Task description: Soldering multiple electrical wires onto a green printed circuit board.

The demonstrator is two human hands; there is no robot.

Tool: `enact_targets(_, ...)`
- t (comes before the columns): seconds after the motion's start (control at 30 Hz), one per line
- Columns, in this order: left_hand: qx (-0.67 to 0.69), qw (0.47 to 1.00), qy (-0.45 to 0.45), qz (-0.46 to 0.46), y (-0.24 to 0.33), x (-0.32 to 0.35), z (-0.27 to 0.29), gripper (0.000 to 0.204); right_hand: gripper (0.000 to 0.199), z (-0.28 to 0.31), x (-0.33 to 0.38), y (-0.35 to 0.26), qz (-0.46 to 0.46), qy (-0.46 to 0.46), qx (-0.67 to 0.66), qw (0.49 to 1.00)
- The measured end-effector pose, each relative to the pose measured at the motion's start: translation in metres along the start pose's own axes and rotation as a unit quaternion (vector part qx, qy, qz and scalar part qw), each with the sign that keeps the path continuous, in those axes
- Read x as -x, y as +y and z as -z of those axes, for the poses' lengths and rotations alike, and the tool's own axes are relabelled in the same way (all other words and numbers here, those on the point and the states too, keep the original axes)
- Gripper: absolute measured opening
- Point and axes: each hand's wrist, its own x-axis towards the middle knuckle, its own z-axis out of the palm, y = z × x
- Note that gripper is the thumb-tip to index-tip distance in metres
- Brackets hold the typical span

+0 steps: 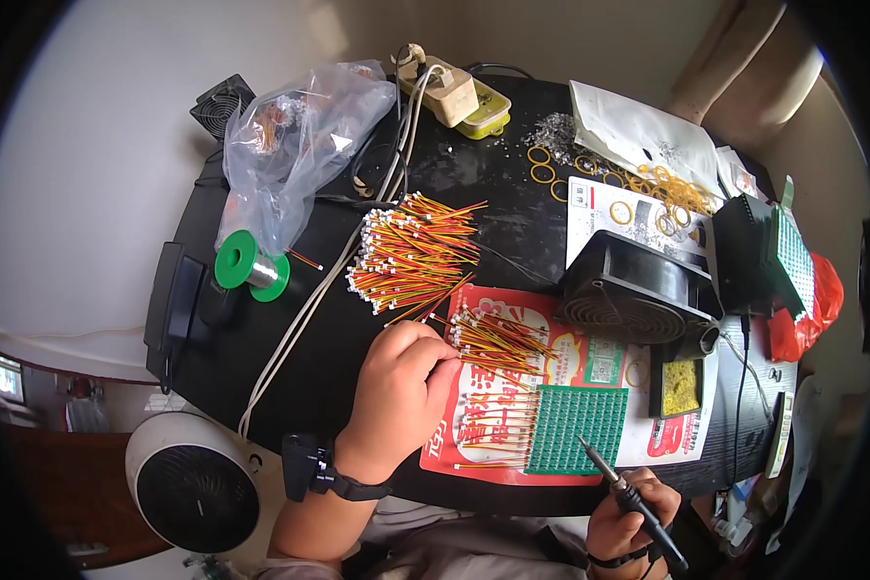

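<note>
My left hand (404, 382) is closed in a pinch at the left edge of a small pile of red, yellow and black wire leads (498, 340) with white connectors. Whatever its fingertips hold is hidden. A soldering iron (630, 496) is gripped in my right hand (638, 522), its metal tip pointing up and left over a green circuit board panel (578, 425). Along the panel's left edge several wire leads (498, 425) stick out side by side. Panel and small pile lie on a red printed sheet (445, 454).
Farther back sits a larger heap of wire leads (416, 253). To its left are a solder spool (253, 267) and a clear plastic bag (304, 135). A black fan (638, 290) and a yellow sponge (681, 389) stand at the right, yellow rings (672, 188) beyond. White cables (304, 309) cross the table.
</note>
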Motion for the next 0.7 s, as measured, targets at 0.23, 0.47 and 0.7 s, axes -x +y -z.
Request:
enact_targets(0.23, -0.047, 0.997, -0.017, -0.051, -0.002, 0.0, 0.005, 0.014, 0.048, 0.004, 0.002, 0.004, -0.007, -0.002, -0.052, 0.999)
enact_targets(0.47, 0.217, 0.975, 0.004, 0.057, 0.018, 0.018, 0.015, 0.015, 0.047, 0.011, -0.005, -0.002, 0.002, -0.007, -0.068, 0.998)
enact_targets(0.7, 0.317, 0.94, -0.052, 0.118, 0.058, 0.009, 0.011, 0.031, 0.042, 0.023, -0.023, -0.004, 0.069, 0.031, -0.009, 0.997)
